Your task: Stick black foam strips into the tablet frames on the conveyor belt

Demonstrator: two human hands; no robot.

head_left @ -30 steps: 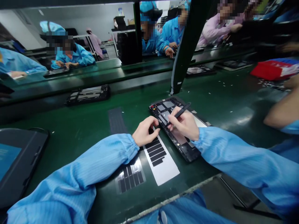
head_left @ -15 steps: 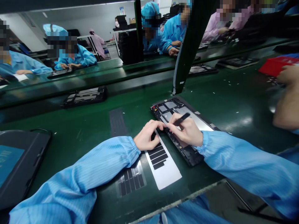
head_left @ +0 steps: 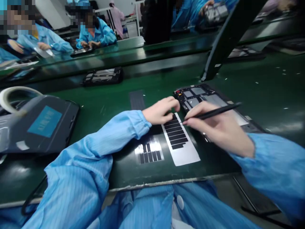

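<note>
My left hand rests at the upper end of a white backing sheet that carries a column of black strips. Its fingers curl loosely, thumb apart from them, with the tips at the sheet's edge. Slim black tweezers are gripped in my right hand, just right of the sheet. The tips lie near the strips, too blurred to make out. Behind my right hand lies an opened tablet-like device, its inner parts showing; the hand and sleeve hide part of it.
A clear sheet with dark pieces and a dark strip sheet lie to the left. Further left is a grey case with a blue label. A slanted dark post rises behind the device. Across the bench, co-workers in blue sit working.
My right hand has moved off the opened device toward me, beside the white sheet, keeping the tweezers. My left hand stays at the sheet's upper end. The camera view has shifted.
</note>
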